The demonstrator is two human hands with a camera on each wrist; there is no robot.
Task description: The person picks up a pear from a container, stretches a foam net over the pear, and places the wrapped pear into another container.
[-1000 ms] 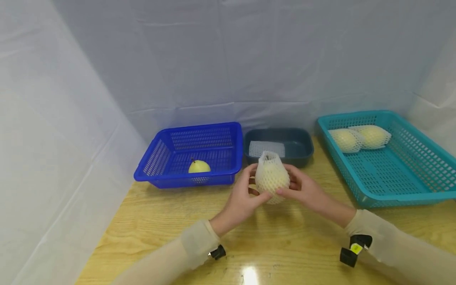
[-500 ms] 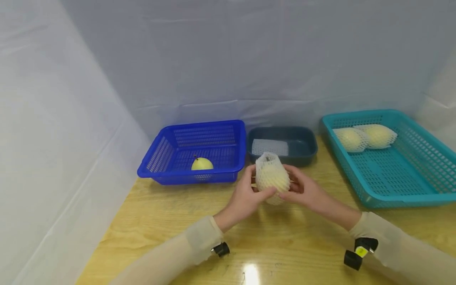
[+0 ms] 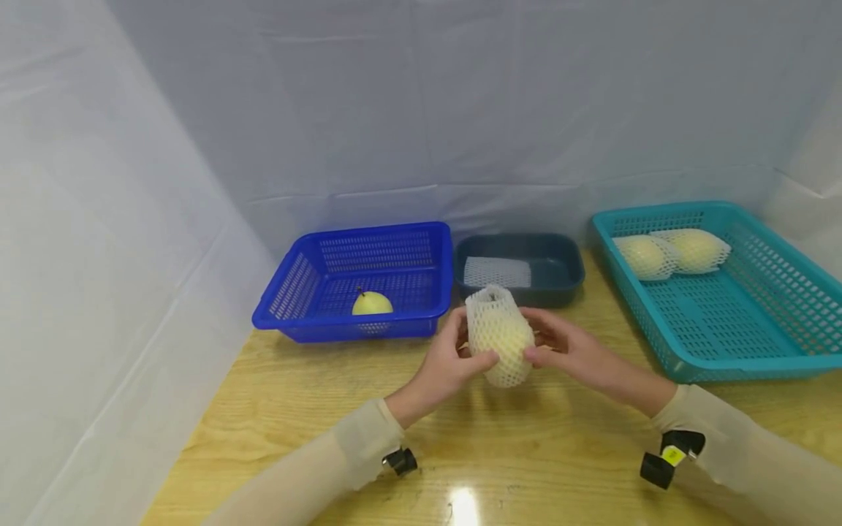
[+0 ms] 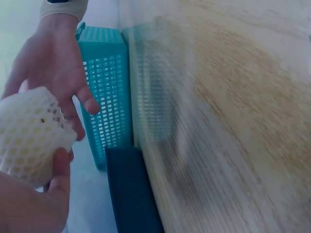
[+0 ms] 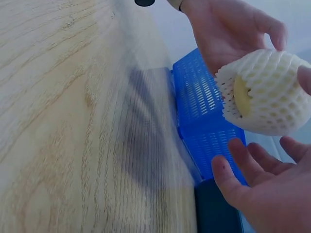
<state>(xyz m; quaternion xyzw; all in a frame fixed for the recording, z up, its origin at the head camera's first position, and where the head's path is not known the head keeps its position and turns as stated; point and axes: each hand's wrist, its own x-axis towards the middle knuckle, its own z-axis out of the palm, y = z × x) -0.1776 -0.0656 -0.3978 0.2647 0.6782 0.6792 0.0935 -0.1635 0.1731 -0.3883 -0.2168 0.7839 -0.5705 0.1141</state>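
Observation:
A pear in a white foam net is held between both hands above the table, its open net end tilted up and away. My left hand grips it from the left, thumb on the near side. From the right, my right hand holds it with the thumb at the net's side; in the right wrist view several of its fingers spread below the fruit. There, yellow pear skin shows through the net's opening. Behind, an unwrapped pear lies in a blue basket.
A dark teal tub with a flat foam net in it stands behind the hands. On the right, a turquoise basket contains two net-wrapped pears. White sheeting rises behind and beside the wooden table.
The thumbs have moved apart on the net. The wrapped pear has shifted slightly lower and tilted, and the open end of its net has moved a little left.

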